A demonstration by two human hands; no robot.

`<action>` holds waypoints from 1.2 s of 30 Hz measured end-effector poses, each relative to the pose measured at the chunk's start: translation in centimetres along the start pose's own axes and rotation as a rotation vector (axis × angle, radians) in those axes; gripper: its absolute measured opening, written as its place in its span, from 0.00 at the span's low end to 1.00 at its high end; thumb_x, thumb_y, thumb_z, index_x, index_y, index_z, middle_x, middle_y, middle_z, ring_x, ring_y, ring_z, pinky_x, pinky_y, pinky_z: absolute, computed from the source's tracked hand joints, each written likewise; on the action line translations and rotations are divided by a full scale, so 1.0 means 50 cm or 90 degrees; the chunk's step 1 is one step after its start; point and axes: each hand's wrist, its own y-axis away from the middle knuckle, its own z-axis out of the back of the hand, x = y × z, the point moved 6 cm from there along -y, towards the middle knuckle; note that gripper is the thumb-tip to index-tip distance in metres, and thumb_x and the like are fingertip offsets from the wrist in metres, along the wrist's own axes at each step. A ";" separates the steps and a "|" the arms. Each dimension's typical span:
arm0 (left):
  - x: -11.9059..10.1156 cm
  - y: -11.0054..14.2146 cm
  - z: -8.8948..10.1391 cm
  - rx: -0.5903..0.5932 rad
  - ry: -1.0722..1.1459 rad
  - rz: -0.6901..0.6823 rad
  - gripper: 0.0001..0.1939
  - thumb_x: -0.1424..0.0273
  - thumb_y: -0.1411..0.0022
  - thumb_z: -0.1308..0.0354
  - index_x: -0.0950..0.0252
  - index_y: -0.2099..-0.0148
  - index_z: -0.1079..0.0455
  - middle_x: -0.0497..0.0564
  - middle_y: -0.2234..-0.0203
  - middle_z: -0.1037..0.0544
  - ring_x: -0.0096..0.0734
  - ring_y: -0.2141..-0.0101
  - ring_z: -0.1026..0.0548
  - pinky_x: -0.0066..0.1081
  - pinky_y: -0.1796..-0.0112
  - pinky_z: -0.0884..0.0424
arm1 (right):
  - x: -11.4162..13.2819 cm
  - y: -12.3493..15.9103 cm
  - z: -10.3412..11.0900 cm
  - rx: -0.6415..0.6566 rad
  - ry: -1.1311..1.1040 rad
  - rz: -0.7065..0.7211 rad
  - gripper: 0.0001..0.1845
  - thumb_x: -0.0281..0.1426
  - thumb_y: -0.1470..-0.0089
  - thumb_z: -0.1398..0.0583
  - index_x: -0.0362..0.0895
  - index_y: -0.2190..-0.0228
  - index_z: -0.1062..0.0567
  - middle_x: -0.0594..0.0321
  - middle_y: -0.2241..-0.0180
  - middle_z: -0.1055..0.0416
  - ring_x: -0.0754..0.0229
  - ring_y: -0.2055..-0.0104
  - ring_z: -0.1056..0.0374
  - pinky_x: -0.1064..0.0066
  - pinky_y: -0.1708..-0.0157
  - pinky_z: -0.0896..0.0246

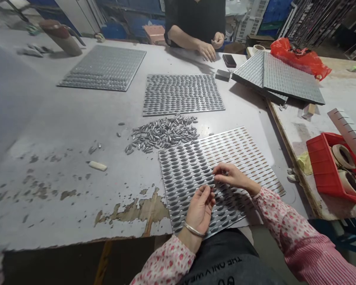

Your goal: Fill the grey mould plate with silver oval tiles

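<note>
In the head view, a tray-like panel [186, 174] with rows of oval slots lies tilted at the table's front edge. Dark grey oval pieces fill its left and near part; the far right slots show light and bare. My left hand [200, 206], wearing a bangle, is closed over the panel, its thumb and fingers pinching what looks like a small grey oval piece. Just beside it, my right hand [230, 176] hovers palm-down with fingers curled together; anything in them is hidden. Behind the panel sits a loose heap of grey oval pieces [166, 132].
Beyond the heap lie a filled panel [184, 95] and another panel [103, 65]. A person [195, 23] stands across the table. To the right are stacked panels [290, 75], a phone [229, 60] and a red bin [320, 166] with tape rolls. A cutter-like tool [97, 165] lies left.
</note>
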 end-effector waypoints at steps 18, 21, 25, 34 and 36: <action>-0.147 -0.055 -0.111 0.180 -0.663 -0.404 0.04 0.76 0.53 0.36 0.62 0.72 0.25 0.50 0.74 0.26 0.30 0.70 0.31 0.25 0.64 0.36 | -0.101 -0.028 0.055 -0.040 0.309 -0.008 0.04 0.24 0.50 0.40 0.42 0.69 0.26 0.60 0.69 0.30 0.57 0.61 0.38 0.67 0.58 0.43; -0.155 -0.079 -0.151 0.167 -0.914 -0.492 0.04 0.74 0.49 0.40 0.61 0.71 0.26 0.50 0.73 0.27 0.32 0.68 0.31 0.29 0.61 0.37 | -0.090 -0.037 0.051 0.004 0.411 0.022 0.04 0.24 0.50 0.41 0.42 0.69 0.27 0.58 0.67 0.32 0.56 0.60 0.40 0.67 0.59 0.44; -0.133 -0.116 -0.179 0.099 -1.303 -0.537 0.08 0.66 0.41 0.47 0.60 0.62 0.27 0.51 0.66 0.26 0.34 0.63 0.29 0.31 0.62 0.35 | -0.079 -0.040 0.053 0.047 0.442 0.049 0.09 0.21 0.47 0.44 0.41 0.65 0.27 0.58 0.67 0.32 0.58 0.62 0.40 0.69 0.59 0.45; -0.111 -0.137 -0.175 0.048 -1.406 -0.579 0.10 0.62 0.39 0.50 0.61 0.63 0.31 0.52 0.64 0.26 0.38 0.60 0.30 0.34 0.65 0.36 | -0.113 -0.017 0.066 -0.078 0.143 -0.130 0.04 0.28 0.46 0.42 0.42 0.67 0.27 0.67 0.74 0.31 0.65 0.72 0.37 0.75 0.70 0.44; -0.108 -0.134 -0.174 0.042 -1.409 -0.586 0.10 0.63 0.38 0.50 0.61 0.62 0.31 0.52 0.64 0.27 0.37 0.60 0.30 0.33 0.65 0.37 | -0.113 -0.015 0.059 -0.076 0.166 -0.148 0.04 0.29 0.46 0.42 0.43 0.69 0.27 0.67 0.74 0.30 0.64 0.72 0.36 0.75 0.70 0.45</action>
